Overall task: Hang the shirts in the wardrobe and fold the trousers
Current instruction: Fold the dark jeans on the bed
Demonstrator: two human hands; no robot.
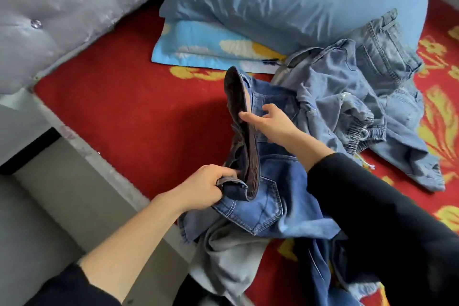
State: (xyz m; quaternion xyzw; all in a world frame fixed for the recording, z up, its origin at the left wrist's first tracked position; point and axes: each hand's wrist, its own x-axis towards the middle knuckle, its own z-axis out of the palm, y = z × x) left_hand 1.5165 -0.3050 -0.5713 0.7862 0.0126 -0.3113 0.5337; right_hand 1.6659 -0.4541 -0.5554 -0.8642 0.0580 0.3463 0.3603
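Jeans (258, 206) lifted by the waistband near the bed's (124, 112) left edge.
Left hand (203, 189) fist-clamped on waistband, right hand (268, 122) pinching it higher; denim looks heavy, floppy, best gripped there.

On the bed cover (124, 107) a pair of jeans (260, 201) is held up by its waistband between the left hand (201, 189) and right hand (268, 122), with more trousers (360, 87) heaped to the right and two pillows (285, 7) stacked behind, the headboard (49, 20) standing at the left

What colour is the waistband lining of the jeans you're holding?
Dark brown, ribbed lining on blue jeans, seen in the head view.
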